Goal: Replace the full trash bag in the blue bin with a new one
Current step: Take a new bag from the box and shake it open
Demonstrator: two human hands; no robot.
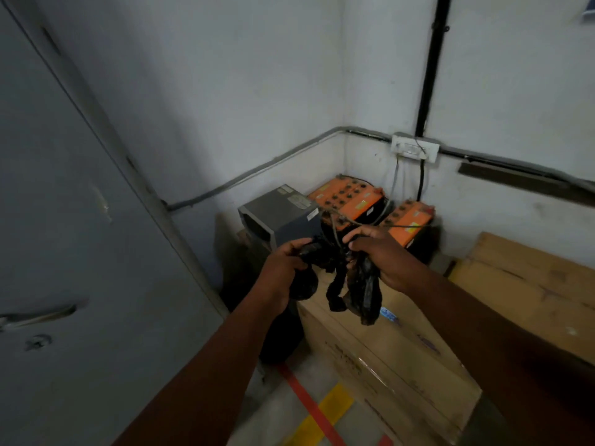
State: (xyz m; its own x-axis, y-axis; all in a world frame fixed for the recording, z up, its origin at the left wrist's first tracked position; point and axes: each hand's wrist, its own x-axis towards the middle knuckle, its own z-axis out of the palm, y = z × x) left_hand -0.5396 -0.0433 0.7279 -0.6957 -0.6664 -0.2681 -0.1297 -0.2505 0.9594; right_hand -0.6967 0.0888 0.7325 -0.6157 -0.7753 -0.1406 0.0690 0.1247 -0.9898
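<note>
Holding: my left hand [283, 272] and right hand [383, 255] both grip a crumpled black trash bag [351, 284], fingers clenched on it, in front of me above a cardboard box [386, 355].
Hidden: the blue bin is out of view; the bag's dangling folds blur together.
Count: two orange batteries [347, 197], one grey inverter unit [280, 214], one wall socket [415, 147].
Writing: labels on the box and batteries are too blurred to read.
</note>
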